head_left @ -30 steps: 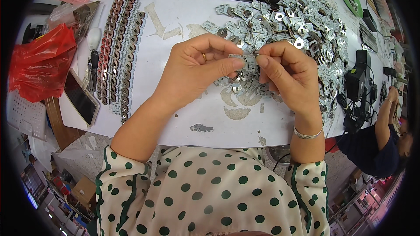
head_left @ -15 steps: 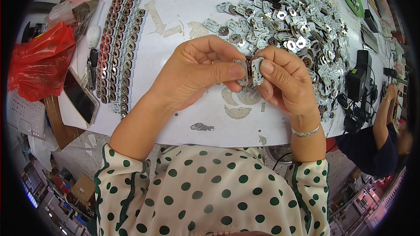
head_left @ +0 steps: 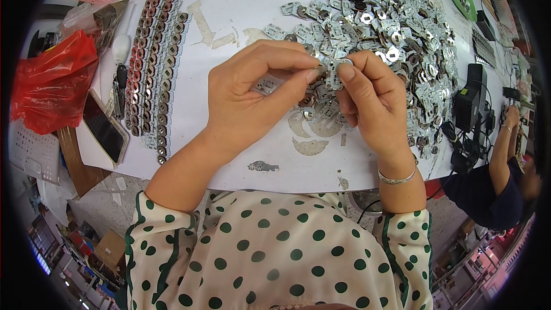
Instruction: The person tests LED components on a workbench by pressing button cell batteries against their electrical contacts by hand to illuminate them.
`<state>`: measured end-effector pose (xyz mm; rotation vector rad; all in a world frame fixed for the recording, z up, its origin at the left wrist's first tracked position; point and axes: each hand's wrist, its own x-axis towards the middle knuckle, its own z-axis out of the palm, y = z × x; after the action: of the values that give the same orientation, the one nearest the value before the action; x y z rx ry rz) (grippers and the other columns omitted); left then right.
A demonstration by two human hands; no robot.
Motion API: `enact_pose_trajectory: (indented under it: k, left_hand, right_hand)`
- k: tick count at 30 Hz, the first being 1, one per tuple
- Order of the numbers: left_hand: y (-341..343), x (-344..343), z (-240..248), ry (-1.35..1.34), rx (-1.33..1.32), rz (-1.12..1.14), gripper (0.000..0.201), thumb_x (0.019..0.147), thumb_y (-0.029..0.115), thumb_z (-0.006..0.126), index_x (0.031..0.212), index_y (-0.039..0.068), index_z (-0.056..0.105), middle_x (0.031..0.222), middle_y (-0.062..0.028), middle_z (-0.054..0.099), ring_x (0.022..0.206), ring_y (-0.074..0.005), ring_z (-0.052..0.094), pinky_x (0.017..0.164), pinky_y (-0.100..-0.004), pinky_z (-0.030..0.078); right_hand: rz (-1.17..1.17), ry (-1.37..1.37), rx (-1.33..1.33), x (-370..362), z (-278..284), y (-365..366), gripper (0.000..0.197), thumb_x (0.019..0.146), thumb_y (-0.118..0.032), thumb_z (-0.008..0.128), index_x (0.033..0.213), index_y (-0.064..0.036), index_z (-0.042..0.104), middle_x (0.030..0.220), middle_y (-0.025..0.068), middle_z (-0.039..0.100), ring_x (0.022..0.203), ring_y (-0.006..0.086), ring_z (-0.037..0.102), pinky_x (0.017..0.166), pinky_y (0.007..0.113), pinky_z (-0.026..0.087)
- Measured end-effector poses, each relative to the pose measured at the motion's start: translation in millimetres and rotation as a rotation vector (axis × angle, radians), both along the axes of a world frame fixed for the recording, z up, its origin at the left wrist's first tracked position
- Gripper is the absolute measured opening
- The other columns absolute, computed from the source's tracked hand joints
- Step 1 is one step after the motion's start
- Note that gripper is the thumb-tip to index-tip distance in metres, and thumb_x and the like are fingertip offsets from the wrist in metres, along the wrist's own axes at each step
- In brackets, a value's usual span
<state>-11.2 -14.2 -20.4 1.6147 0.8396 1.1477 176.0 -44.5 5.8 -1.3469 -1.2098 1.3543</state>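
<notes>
Silvery piece (head_left: pixel 333 82), right hand (head_left: pixel 376 103) pinching, left hand (head_left: pixel 232 100) nearly closed, perhaps touching

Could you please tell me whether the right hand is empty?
No, the right hand pinches a small silvery part between its thumb and forefinger.

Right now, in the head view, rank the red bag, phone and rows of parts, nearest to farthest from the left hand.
1. Rows of parts: left of the left hand.
2. Phone: beyond the rows.
3. Red bag: far left.
</notes>
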Motion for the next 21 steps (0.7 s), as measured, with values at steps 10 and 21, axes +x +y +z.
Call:
enact_pose_trajectory:
  k: [10, 21]
  left_hand:
    - [-1.9, 0.4, -3.3, 0.100, 0.108, -0.069, 0.022, 0.083, -0.009, 0.066, 0.105, -0.003, 0.064, 0.103, -0.0132, 0.065, 0.092, -0.0158, 0.064, 0.080, -0.0265, 0.053]
    - [4.6, 0.4, -0.4, -0.234, -0.530, -0.127, 0.020, 0.087, -0.003, 0.065, 0.107, -0.005, 0.063, 0.100, -0.0106, 0.066, 0.084, -0.0154, 0.068, 0.075, -0.0259, 0.058]
  right_hand:
    - [-0.051, 0.047, -0.085, 3.2, 0.2, 2.6, 0.019, 0.095, -0.018, 0.060, 0.083, -0.0036, 0.059, 0.059, -0.0036, 0.054, 0.047, 0.0006, 0.044, 0.042, 0.017, 0.032]
    - [0.080, -0.171, 0.066, 12.8, -2.4, 2.9, 0.014, 0.089, -0.012, 0.067, 0.093, 0.0013, 0.072, 0.061, 0.0000, 0.060, 0.053, 0.0039, 0.051, 0.048, 0.020, 0.040]
